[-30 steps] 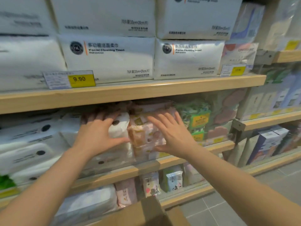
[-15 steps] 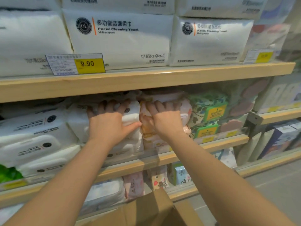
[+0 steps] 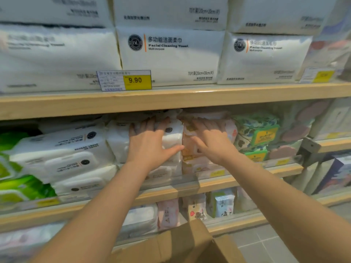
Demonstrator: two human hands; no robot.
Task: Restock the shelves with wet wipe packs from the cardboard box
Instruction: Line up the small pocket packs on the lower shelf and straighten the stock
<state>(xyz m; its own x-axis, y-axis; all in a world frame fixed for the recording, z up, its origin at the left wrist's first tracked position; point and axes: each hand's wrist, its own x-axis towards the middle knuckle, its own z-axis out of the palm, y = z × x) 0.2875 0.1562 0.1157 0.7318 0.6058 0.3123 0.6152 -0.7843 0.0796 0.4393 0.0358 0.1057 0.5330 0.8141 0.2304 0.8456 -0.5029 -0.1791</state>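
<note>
Pale wood shelves (image 3: 171,100) run across the view, and both hands reach into the middle one. The left hand (image 3: 150,145) lies flat against the front of a white wet wipe pack (image 3: 171,141), its fingers straight and spread over the top edge and its thumb stretched out to the right along the pack's lower part; this grip is open and pressing, not closed round anything. The right hand (image 3: 210,141) rests just beside it on a pink and orange wet wipe pack (image 3: 191,160), fingers stretched forward over the upper front of that pack and thumb pointing left, so its grip too is open and flat on the wrapper. The two packs stand side by side and touch, wedged under the shelf above.

To the left of the white pack sit more white packs with lids (image 3: 62,158), and beyond them green packs (image 3: 17,188) at the frame's edge. To the right of the pink pack is a green leaf-patterned pack (image 3: 256,133).

On the shelf above lie large white bags of facial towels (image 3: 171,56), with a yellow price tag (image 3: 124,80) reading 9.90 on the shelf edge. The lower shelf holds small pink and blue packs (image 3: 222,204). The brown cardboard box (image 3: 180,243) shows at the bottom, between the forearms, its flaps standing open.
</note>
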